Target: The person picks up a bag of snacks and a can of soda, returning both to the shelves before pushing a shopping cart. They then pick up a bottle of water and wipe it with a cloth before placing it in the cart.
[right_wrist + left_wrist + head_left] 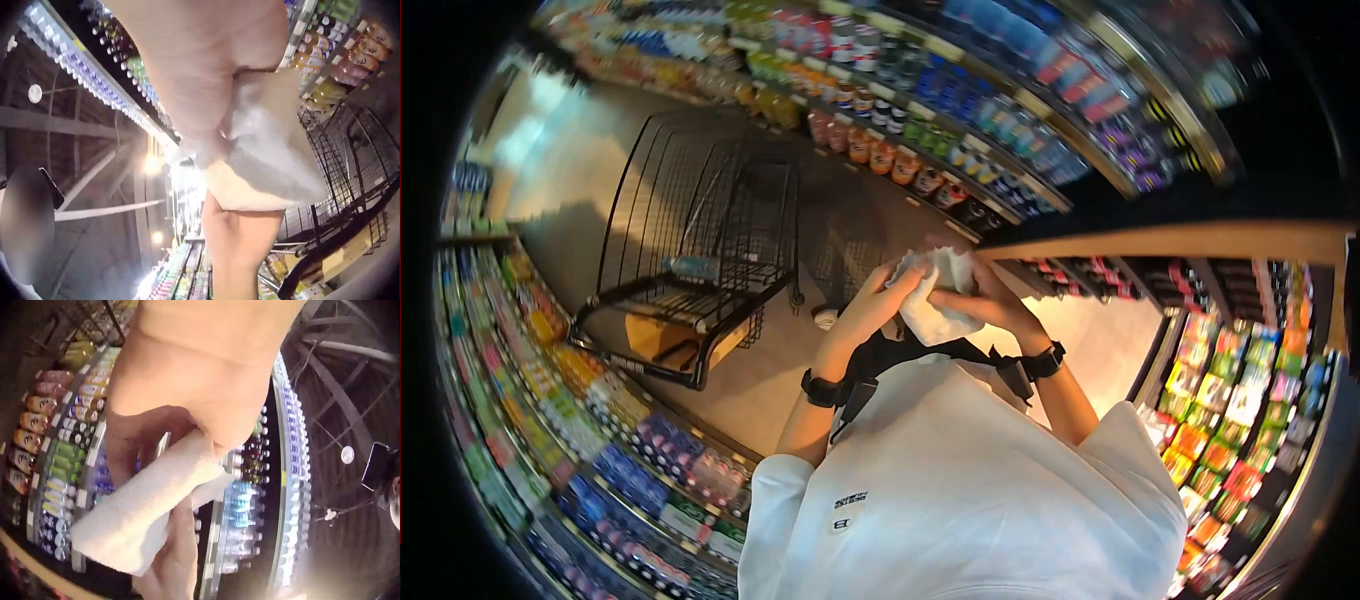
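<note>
In front of the waist, a white folded cloth-like sheet (940, 318) is held between both hands. My left hand (882, 298) grips its left side, the thumb lying over the top. From the other side my right hand (995, 305) holds it, thumb on the near face. In the left wrist view the sheet (140, 503) is a soft, thick fold under the left hand (194, 387), with the right hand (176, 556) below. The right wrist view shows the sheet (275, 150) hanging in loose folds beside the right hand (200, 81); its far fingers are hidden.
A black wire shopping cart (700, 230) stands at left on the floor (565, 130), a cardboard box (650, 335) on its lower rack. Bottle shelves (900, 110) line the far side, more drinks (630, 480) the near left. Packaged goods (1230, 430) fill shelves at right.
</note>
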Demonstrator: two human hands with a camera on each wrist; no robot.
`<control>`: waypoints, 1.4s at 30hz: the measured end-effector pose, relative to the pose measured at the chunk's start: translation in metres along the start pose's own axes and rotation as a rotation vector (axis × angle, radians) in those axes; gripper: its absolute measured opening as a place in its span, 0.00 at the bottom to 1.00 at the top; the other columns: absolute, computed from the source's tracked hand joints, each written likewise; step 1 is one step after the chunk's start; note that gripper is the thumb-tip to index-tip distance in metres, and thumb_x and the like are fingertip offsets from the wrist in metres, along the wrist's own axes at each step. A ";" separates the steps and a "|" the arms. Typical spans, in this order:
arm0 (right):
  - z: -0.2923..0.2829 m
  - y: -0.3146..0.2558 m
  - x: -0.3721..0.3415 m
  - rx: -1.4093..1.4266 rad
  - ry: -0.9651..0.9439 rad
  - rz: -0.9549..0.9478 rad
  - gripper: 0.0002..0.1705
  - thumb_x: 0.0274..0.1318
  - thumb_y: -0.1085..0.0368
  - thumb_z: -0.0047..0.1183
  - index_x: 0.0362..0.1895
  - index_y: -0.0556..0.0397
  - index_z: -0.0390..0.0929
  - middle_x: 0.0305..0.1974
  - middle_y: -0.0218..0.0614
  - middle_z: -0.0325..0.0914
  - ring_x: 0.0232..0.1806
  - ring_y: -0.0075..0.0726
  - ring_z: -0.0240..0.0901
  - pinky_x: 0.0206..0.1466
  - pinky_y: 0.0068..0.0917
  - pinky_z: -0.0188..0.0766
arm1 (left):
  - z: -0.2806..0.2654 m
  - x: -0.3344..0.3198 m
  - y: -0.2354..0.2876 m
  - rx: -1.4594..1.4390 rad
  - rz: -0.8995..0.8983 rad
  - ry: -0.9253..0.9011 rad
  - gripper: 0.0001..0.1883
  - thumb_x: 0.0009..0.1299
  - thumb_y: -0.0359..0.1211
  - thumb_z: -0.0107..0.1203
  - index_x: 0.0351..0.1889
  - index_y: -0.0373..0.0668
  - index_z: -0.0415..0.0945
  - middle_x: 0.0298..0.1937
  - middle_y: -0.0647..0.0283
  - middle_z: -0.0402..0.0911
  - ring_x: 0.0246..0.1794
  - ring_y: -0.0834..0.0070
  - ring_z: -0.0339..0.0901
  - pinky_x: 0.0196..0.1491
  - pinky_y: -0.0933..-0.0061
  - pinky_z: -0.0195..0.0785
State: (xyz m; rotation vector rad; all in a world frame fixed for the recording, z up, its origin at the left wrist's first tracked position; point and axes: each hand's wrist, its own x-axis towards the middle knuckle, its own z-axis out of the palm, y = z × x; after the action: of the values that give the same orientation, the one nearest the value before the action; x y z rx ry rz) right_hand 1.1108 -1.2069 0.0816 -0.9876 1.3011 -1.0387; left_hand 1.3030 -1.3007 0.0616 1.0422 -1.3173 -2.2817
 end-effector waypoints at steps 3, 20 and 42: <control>-0.058 0.038 -0.059 -0.051 0.046 0.161 0.30 0.62 0.61 0.66 0.65 0.56 0.71 0.55 0.36 0.78 0.55 0.31 0.75 0.58 0.31 0.73 | 0.070 0.030 -0.009 0.261 0.100 -0.127 0.17 0.80 0.43 0.55 0.54 0.39 0.74 0.46 0.63 0.79 0.49 0.81 0.74 0.52 0.77 0.68; -0.112 0.153 -0.309 0.130 1.326 0.193 0.18 0.68 0.58 0.59 0.48 0.62 0.82 0.32 0.29 0.80 0.38 0.21 0.74 0.44 0.29 0.74 | 0.253 0.325 -0.108 0.374 0.269 -0.206 0.40 0.75 0.27 0.55 0.81 0.38 0.46 0.35 0.60 0.82 0.29 0.74 0.81 0.35 0.73 0.76; -0.040 0.183 -0.292 0.609 1.775 0.175 0.21 0.71 0.54 0.58 0.52 0.61 0.82 0.41 0.29 0.83 0.43 0.22 0.74 0.49 0.27 0.72 | 0.318 0.404 -0.125 1.166 0.891 0.059 0.39 0.63 0.49 0.72 0.61 0.30 0.69 0.51 0.38 0.79 0.52 0.43 0.77 0.51 0.44 0.70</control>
State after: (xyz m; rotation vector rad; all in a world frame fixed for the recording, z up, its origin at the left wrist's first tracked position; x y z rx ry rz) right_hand 1.0780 -0.8771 -0.0219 0.8490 2.0456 -2.0719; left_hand 0.8074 -1.2704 -0.1208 0.5057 -2.4637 -0.7437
